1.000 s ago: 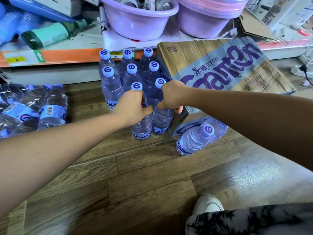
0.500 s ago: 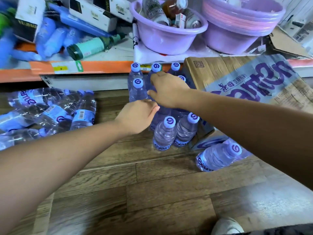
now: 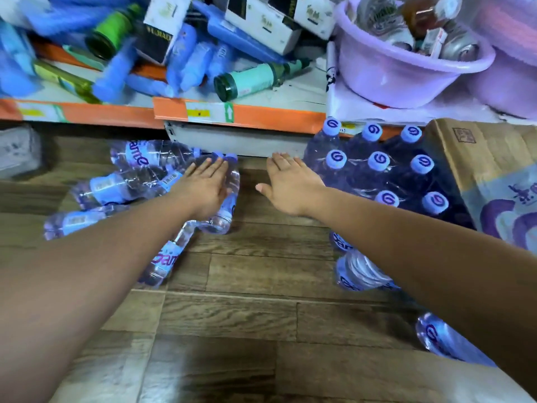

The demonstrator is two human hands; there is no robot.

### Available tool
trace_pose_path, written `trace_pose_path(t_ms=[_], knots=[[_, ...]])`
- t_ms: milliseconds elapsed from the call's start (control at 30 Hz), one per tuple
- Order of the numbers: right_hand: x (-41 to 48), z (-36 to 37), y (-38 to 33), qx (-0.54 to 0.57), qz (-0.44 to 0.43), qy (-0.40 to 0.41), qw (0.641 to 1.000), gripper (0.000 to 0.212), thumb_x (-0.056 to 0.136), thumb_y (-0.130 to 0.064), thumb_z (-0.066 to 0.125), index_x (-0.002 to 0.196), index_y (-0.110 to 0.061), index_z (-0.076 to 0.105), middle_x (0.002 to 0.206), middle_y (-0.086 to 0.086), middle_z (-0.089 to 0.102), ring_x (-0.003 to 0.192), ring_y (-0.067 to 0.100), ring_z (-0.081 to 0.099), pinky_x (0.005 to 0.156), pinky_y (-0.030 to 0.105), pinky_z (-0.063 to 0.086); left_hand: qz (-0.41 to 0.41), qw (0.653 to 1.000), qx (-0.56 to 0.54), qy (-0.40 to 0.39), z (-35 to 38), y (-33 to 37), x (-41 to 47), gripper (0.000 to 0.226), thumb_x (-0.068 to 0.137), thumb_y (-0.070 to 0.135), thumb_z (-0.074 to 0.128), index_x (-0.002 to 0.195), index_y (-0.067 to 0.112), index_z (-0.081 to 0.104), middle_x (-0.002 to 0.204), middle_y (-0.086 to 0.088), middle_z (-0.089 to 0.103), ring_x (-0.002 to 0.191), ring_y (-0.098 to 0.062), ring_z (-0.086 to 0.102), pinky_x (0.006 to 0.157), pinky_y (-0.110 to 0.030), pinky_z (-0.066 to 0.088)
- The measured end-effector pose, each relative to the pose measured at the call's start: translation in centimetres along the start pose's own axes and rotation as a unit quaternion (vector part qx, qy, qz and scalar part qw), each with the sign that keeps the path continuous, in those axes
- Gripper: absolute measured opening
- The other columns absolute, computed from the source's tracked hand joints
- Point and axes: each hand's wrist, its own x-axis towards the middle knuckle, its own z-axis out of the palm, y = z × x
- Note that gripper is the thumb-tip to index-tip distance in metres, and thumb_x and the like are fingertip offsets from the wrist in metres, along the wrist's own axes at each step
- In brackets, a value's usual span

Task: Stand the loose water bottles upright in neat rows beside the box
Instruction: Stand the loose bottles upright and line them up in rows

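Beside box [image 3: 491,170], on its left: eight bottles [image 3: 377,170] upright in rows, job partly done. Farther left of box, loose bottles [image 3: 128,184] lie on floor [image 3: 247,315]. Left hand [image 3: 203,190] flat on one, not closed; right hand [image 3: 290,187] open, empty. Bottle in front of box [image 3: 360,274] also lying.

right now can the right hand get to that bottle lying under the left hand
Probably yes. The right hand hovers open over bare floor, with nothing between it and the lying bottle. The left hand already rests on that bottle, leaving little room to grip.
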Motion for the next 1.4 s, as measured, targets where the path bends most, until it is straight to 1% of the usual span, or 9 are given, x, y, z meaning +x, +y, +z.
trace_pose_path(t_ms=[267, 433, 633, 733, 867, 967, 1133, 1300, 1400], knots=[[5.9, 2.8, -3.8, 0.062, 0.009, -0.047, 0.997, 0.068, 0.100, -0.044, 0.027, 0.152, -0.005, 0.008, 0.161, 0.012, 0.003, 0.150, 0.023, -0.001, 0.123, 0.037, 0.002, -0.028, 0.998, -0.008, -0.051, 2.8, -5.1, 0.4, 0.065, 0.100, 0.040, 0.027, 0.151, 0.015, -0.003, 0.161, 0.000, -0.009, 0.149, -0.017, -0.009, 0.123, -0.038, 0.000], [9.2, 4.7, -5.6, 0.101, 0.031, -0.072, 0.992, 0.068, 0.100, -0.044, 0.029, 0.152, -0.005, 0.009, 0.161, 0.013, 0.004, 0.150, 0.026, 0.005, 0.122, 0.037, 0.006, -0.046, 0.995, -0.067, 0.053, 2.6, -5.3, 0.3, 0.048, 0.095, 0.032, 0.042, 0.139, 0.013, 0.036, 0.142, -0.007, 0.040, 0.135, -0.027, 0.035, 0.102, -0.041, 0.039], [12.3, 5.0, -7.6, 0.212, 0.097, -0.052, 0.971, 0.065, 0.098, -0.041, 0.042, 0.145, -0.002, 0.022, 0.148, 0.023, 0.028, 0.134, 0.038, 0.038, 0.107, 0.040, 0.035, -0.071, 0.996, -0.061, 0.010, 3.7, -5.1, 0.4, 0.036, 0.094, 0.020, 0.042, 0.127, 0.008, 0.044, 0.125, -0.015, 0.051, 0.118, -0.035, 0.049, 0.086, -0.042, 0.046], [13.5, 5.3, -7.1, 0.348, 0.161, -0.053, 0.922, 0.062, 0.090, -0.038, 0.059, 0.138, -0.007, 0.033, 0.137, 0.015, 0.047, 0.122, 0.031, 0.052, 0.090, 0.032, 0.045, -0.087, 0.996, -0.024, -0.010, 4.2, -4.5, 0.6, 0.041, 0.092, 0.018, 0.044, 0.131, 0.008, 0.038, 0.129, -0.016, 0.049, 0.122, -0.033, 0.044, 0.086, -0.041, 0.046], [12.8, 5.5, -6.2, 0.562, 0.251, -0.067, 0.785, 0.057, 0.077, -0.017, 0.073, 0.128, -0.008, 0.048, 0.108, 0.008, 0.064, 0.068, 0.013, 0.061, 0.043, 0.015, 0.048, -0.110, 0.992, 0.017, -0.063, 4.4, -3.9, 1.8, 0.061, 0.086, 0.023, 0.054, 0.139, 0.010, 0.029, 0.132, -0.013, 0.049, 0.126, -0.033, 0.039, 0.092, -0.040, 0.044], [11.0, 5.8, -5.6, 0.585, 0.259, -0.108, 0.761, 0.062, 0.073, -0.008, 0.072, 0.128, -0.013, 0.043, 0.087, 0.004, 0.062, 0.060, 0.013, 0.060, 0.042, 0.017, 0.049, -0.120, 0.985, -0.011, -0.124, 4.3, -3.1, 2.1, 0.061, 0.077, 0.027, 0.063, 0.135, 0.018, 0.044, 0.135, -0.008, 0.047, 0.129, -0.031, 0.039, 0.100, -0.042, 0.045], [8.4, 5.9, -5.7, 0.498, 0.153, -0.151, 0.840, 0.095, 0.060, -0.008, 0.084, 0.136, -0.027, 0.031, 0.111, 0.004, 0.060, 0.083, 0.016, 0.063, 0.069, 0.027, 0.056, -0.063, 0.977, 0.025, -0.201, 4.7, -0.5, 0.7, 0.048, 0.069, 0.029, 0.070, 0.115, 0.017, 0.060, 0.118, -0.002, 0.063, 0.108, -0.024, 0.062, 0.076, -0.030, 0.046], [6.1, 3.0, -3.5, 0.419, 0.127, -0.100, 0.894, 0.068, 0.076, -0.026, 0.077, 0.131, -0.011, 0.039, 0.103, -0.001, 0.053, 0.084, 0.016, 0.052, 0.053, 0.022, 0.035, -0.028, 0.981, 0.025, -0.192, 3.4, -0.2, -0.7, 0.042, 0.072, 0.037, 0.072, 0.105, 0.014, 0.061, 0.107, -0.004, 0.066, 0.099, -0.025, 0.063, 0.073, -0.030, 0.047], [3.9, 1.0, -2.3, 0.331, 0.061, -0.085, 0.938, 0.050, 0.079, -0.026, 0.072, 0.121, -0.014, 0.047, 0.104, 0.002, 0.054, 0.085, 0.018, 0.052, 0.061, 0.023, 0.042, 0.027, 0.982, 0.051, -0.182, 2.2, 0.6, -1.9, 0.034, 0.072, 0.035, 0.074, 0.094, 0.014, 0.060, 0.104, -0.007, 0.067, 0.096, -0.026, 0.063, 0.072, -0.029, 0.047]])
